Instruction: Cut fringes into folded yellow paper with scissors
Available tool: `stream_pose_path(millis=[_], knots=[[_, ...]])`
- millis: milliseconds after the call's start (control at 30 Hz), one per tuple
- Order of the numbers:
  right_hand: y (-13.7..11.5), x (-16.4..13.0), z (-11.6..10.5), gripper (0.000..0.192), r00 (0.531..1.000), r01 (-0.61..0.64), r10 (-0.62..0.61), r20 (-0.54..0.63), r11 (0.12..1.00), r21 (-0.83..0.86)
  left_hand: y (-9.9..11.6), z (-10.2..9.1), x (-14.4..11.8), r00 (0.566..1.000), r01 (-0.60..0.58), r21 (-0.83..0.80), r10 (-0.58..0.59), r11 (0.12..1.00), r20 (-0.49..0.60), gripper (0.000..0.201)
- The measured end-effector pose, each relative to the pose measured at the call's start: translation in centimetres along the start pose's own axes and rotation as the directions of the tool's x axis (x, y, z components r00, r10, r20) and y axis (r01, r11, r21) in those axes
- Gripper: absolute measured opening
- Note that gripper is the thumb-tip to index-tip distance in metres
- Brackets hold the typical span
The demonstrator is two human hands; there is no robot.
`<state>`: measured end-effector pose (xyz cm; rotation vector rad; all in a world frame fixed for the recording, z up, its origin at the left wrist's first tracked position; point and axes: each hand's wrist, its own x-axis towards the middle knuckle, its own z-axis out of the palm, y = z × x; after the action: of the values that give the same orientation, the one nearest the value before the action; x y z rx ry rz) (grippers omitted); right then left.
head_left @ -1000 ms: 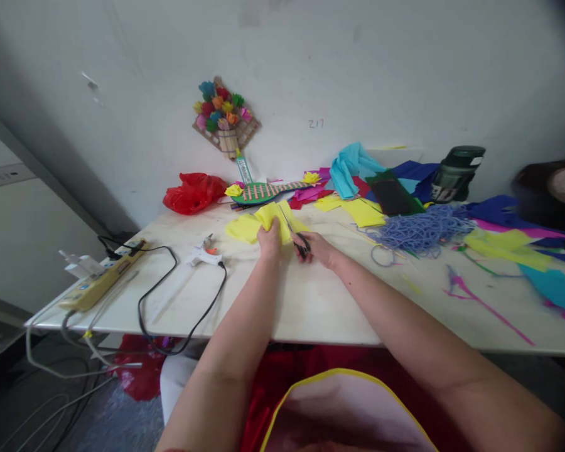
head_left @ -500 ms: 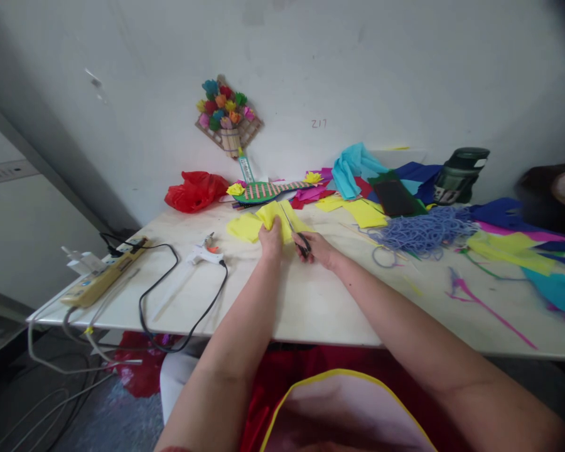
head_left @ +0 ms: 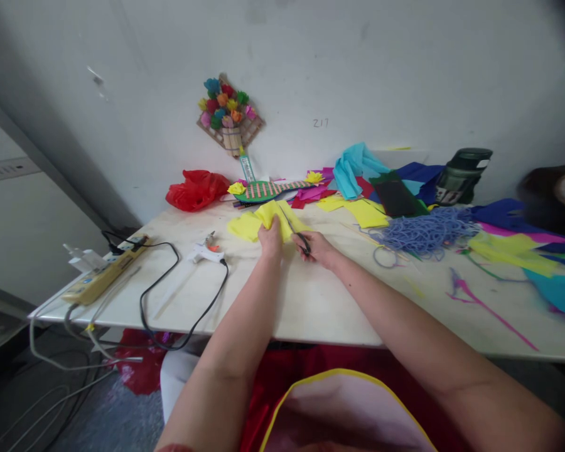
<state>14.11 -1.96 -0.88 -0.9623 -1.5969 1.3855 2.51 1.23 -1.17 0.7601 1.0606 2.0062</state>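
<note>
Yellow crepe paper (head_left: 247,226) lies bunched over the table, its near edge pinched in my left hand (head_left: 270,238). My right hand (head_left: 319,249) is closed round the black handles of a pair of scissors (head_left: 304,243). Their blades point away from me and to the left, lying against the right part of the yellow paper. Whether the blades are parted is too small to tell. Just beyond the paper rests a green shape with a pink woven pattern (head_left: 268,190), a yellow paper flower (head_left: 236,188) at its left end.
A white glue gun (head_left: 202,252) and its black cord lie left, near a power strip (head_left: 104,270). Purple-blue yarn (head_left: 428,232), coloured paper scraps (head_left: 370,212) and a dark green bottle (head_left: 462,176) are at right. A red plastic bag (head_left: 198,190) sits at the back left.
The scissors handles look slightly closer together than before. Both hands keep nearly the same place on the yellow paper; the whole view has shifted a little.
</note>
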Motion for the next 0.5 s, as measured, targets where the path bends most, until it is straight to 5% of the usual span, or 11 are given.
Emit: stream_pose_path(millis=[500], knots=[[-0.2,-0.2,-0.4,0.038,1.0,0.006,-0.007,0.02,0.999,0.034,0.9,0.3,-1.0,0.996,0.033,0.002,-0.033,0.999,0.088,0.024]])
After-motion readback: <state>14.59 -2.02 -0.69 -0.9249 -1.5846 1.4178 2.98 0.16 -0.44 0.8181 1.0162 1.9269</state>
